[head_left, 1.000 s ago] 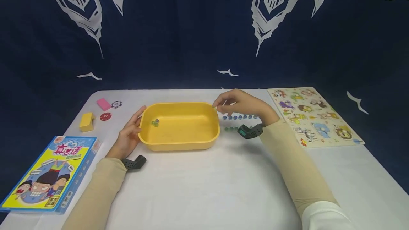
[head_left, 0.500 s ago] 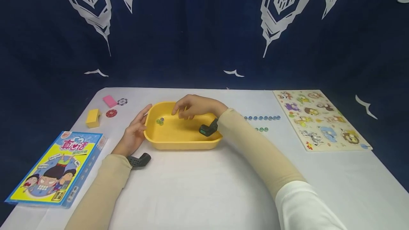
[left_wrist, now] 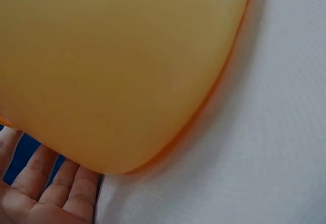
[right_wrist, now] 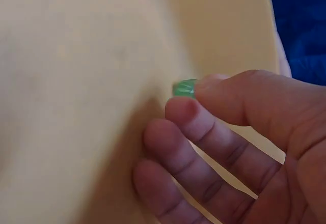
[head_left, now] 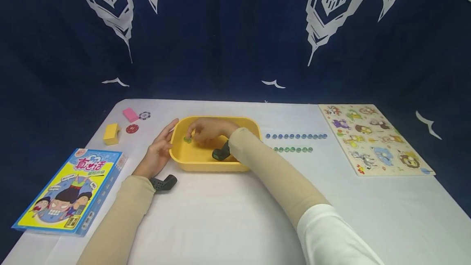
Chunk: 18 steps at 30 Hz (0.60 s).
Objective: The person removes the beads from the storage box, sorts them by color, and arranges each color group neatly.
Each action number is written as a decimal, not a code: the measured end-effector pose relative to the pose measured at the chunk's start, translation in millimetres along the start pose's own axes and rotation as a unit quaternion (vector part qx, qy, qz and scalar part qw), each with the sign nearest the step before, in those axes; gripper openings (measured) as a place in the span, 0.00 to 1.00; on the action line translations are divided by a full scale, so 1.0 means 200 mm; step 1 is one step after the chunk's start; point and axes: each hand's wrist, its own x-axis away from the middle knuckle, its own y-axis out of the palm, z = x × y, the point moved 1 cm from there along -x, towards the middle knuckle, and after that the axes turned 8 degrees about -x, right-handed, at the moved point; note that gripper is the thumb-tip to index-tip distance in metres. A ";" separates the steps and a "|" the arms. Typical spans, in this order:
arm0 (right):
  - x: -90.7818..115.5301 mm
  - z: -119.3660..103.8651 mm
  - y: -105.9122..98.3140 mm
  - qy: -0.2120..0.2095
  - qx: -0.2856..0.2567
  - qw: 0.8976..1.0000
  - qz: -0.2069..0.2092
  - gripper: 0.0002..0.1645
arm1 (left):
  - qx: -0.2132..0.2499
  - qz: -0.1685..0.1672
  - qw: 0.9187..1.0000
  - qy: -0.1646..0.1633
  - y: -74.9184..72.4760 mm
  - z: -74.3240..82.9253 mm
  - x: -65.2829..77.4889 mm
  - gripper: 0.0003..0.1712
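Observation:
A yellow plastic tub (head_left: 213, 167) stands mid-table. My left hand (head_left: 156, 154) rests against its left end with fingers extended; in the left wrist view those fingers (left_wrist: 61, 183) lie along the outer wall of the tub (left_wrist: 117, 81). Inside the tub, my right hand (head_left: 207, 130) reaches toward the left end. Its thumb and index fingertip pinch a small green glass bead (right_wrist: 184, 88), and the other fingers curve loosely below. From the head, a greenish bead (head_left: 187, 139) shows at those fingertips; the hand and wrist cover part of the tub floor.
Right of the tub lie a row of blue beads (head_left: 297, 136) and a shorter row of green beads (head_left: 293, 149). An animal puzzle board (head_left: 375, 140) lies far right. At left are a boxed game (head_left: 68, 191), yellow block (head_left: 111, 134), pink piece (head_left: 130, 115) and red chip (head_left: 132, 129).
My right hand has moved left from beside the bead rows into the tub and down to the beads there, and now pinches a green one. The left hand stays at the tub's end.

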 end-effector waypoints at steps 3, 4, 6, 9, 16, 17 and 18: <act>0.00 -0.01 0.02 0.007 0.015 1.000 0.005 0.18 | -0.002 -0.003 1.000 0.001 0.00 0.00 0.00 0.49; -0.01 -0.01 0.02 0.009 0.021 1.000 0.006 0.18 | -0.003 -0.004 1.000 0.002 0.00 0.00 0.00 0.49; -0.01 -0.02 0.02 0.013 0.032 0.999 0.011 0.17 | -0.006 -0.003 1.000 0.002 0.00 0.00 0.00 0.49; -0.01 -0.03 0.02 0.018 0.052 0.998 0.018 0.16 | -0.011 0.000 1.000 0.002 0.00 0.00 0.00 0.49; -0.03 -0.02 0.02 0.027 0.114 0.993 0.025 0.08 | -0.005 -0.001 1.000 0.008 0.01 0.01 0.00 0.49; -0.03 -0.02 0.02 0.031 0.121 0.992 0.027 0.08 | -0.004 -0.001 1.000 0.008 0.01 0.01 0.00 0.49; -0.02 -0.03 0.02 0.036 0.124 0.991 0.028 0.07 | -0.002 -0.002 1.000 0.007 0.01 0.01 0.00 0.49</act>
